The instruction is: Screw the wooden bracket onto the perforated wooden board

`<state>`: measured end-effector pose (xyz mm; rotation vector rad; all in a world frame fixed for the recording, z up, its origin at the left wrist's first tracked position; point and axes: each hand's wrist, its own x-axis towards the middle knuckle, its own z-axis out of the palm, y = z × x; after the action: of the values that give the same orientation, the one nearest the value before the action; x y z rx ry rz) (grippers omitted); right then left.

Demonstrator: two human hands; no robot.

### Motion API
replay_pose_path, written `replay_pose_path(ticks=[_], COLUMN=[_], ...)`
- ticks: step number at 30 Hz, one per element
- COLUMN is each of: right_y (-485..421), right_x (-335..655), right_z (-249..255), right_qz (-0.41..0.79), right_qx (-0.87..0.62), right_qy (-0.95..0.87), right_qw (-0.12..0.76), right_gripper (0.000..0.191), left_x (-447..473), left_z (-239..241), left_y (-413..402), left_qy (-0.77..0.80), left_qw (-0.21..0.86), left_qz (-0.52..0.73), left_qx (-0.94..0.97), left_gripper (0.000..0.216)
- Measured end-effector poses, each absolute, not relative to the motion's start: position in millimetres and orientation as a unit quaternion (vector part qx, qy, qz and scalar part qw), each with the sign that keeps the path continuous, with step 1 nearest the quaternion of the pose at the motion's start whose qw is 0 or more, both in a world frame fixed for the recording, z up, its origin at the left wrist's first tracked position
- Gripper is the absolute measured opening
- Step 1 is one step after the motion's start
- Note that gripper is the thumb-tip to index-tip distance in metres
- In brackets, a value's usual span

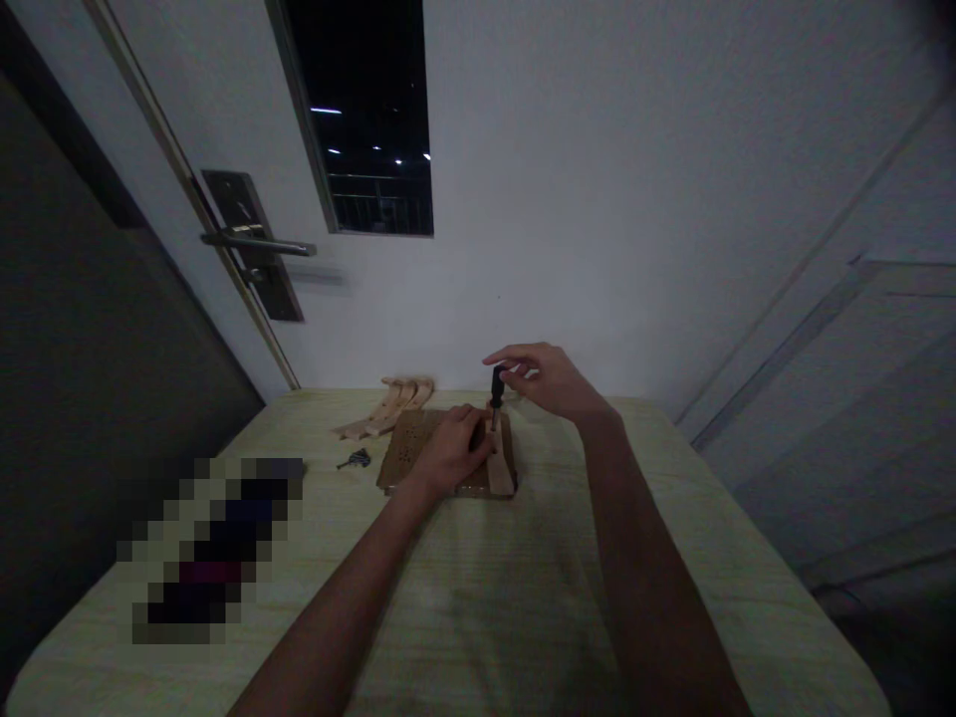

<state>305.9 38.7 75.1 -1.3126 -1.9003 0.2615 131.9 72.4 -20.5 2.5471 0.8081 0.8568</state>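
Note:
My right hand is closed at the top of a black-handled screwdriver, thumb and fingers about its handle. The screwdriver stands nearly upright, its tip down at a light, curved wooden piece. That piece lies along the right side of a brown cardboard slab. From the left, my left hand rests over the slab, with thumb and fingers closed on the wooden piece beside the screwdriver's shaft. Whatever the tip meets is too small to make out.
Several similar wooden pieces lie behind the slab's left side. A small pile of dark screws is left of the slab. A pixelated dark object lies at the table's left. Behind the table stands a white door with a lever handle.

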Motion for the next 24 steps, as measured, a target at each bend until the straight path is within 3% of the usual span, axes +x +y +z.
replay_pose_path(ticks=[19, 24], right_y=[36.3, 39.0], right_x=[301.3, 301.9], right_z=[78.3, 75.6], right_qz=[0.115, 0.123], right_qx=[-0.548, -0.544], right_qy=[-0.723, -0.723], right_qw=[0.405, 0.408], right_gripper=[0.014, 0.023], left_x=[131.9, 132.0], left_z=[-20.1, -21.0], left_y=[72.0, 72.9], left_qy=[0.283, 0.28], left_qw=[0.164, 0.164], left_qz=[0.305, 0.306], left_qx=[0.894, 0.895], left_gripper=[0.021, 0.021])
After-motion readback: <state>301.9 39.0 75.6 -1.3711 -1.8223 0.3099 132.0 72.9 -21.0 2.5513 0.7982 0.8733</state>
